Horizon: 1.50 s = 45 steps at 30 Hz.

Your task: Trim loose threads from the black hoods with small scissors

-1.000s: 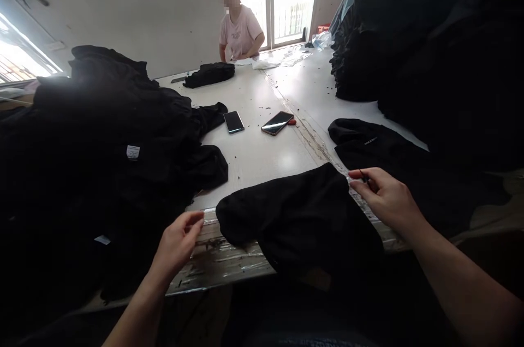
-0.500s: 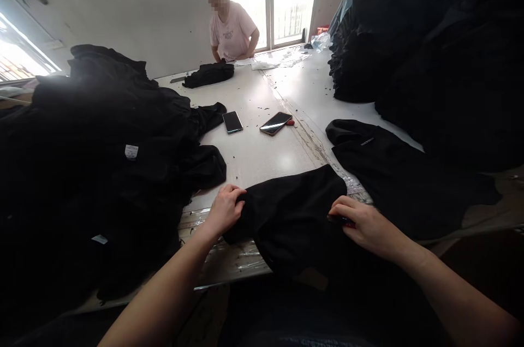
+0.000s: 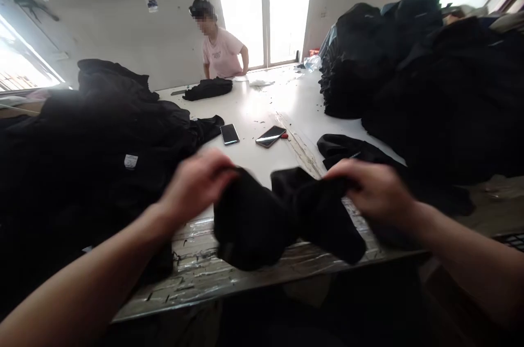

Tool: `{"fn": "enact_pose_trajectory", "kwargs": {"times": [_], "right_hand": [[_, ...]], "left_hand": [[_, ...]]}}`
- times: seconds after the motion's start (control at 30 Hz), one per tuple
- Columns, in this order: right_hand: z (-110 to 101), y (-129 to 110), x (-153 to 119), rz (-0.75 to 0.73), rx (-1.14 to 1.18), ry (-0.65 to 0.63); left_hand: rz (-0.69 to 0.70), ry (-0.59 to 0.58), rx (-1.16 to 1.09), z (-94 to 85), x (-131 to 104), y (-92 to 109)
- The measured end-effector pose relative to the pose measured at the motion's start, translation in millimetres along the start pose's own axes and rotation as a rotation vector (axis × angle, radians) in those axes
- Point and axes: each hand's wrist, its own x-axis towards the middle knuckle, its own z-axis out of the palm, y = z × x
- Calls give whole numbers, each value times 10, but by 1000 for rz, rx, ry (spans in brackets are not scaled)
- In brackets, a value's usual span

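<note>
A black garment (image 3: 251, 221) hangs between two hands above the near edge of a white table (image 3: 257, 109), its long axis running from nine o'clock to three. A rounded fold on its left droops toward seven o'clock, while a narrower flap on the right points down toward five. At the nine o'clock end, the left hand (image 3: 200, 178) has fingers and thumb closed on the cloth; at three, the right hand (image 3: 379, 189) pinches the other end, motion blur masking whether it grips anything more. A second black garment (image 3: 341, 143) lies at one o'clock, just beyond the right hand. Toward twelve rests a phone (image 3: 271, 136) beside a small red object (image 3: 285, 136), with another phone (image 3: 230, 134) at eleven. A dark clothing heap (image 3: 123, 199) fills nine to ten o'clock; a tall stack (image 3: 356, 69) rises at one. Far off at eleven, a person in pink (image 3: 223, 52) stands behind a black bundle (image 3: 208, 89).
</note>
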Motion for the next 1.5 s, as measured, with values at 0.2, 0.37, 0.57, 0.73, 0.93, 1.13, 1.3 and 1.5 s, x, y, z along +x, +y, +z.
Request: {"fn": "enact_pose_trajectory", "kwargs": {"times": [0.2,0.37,0.57,0.73,0.93,1.13,1.3,1.5], "right_hand": [[-265,-1,132,-24,-7,59],[-539,-200,137,196,460,339],[-436,74,335,487,704,-168],[-347,183,612,390,400,135],[-162,152,417,240,115,33],[236,270,-343,278,202,-795],[440,287,-204,291,192,-702],[1182,565,168,338,-76,-307]], "left_hand": [[-123,-330,35,-172,-18,-224],[-323,-38,-195,-337,75,-126],[-474,-374,-329,5,142,-319],[-343,-62,-172,2,220,-403],[-273,-129,-81,-36,-62,-534],[-480,-930,-113,-64,-671,-857],[-469,-834,-122,308,-575,-876],[-417,-487,-59,1508,-353,-824]]}}
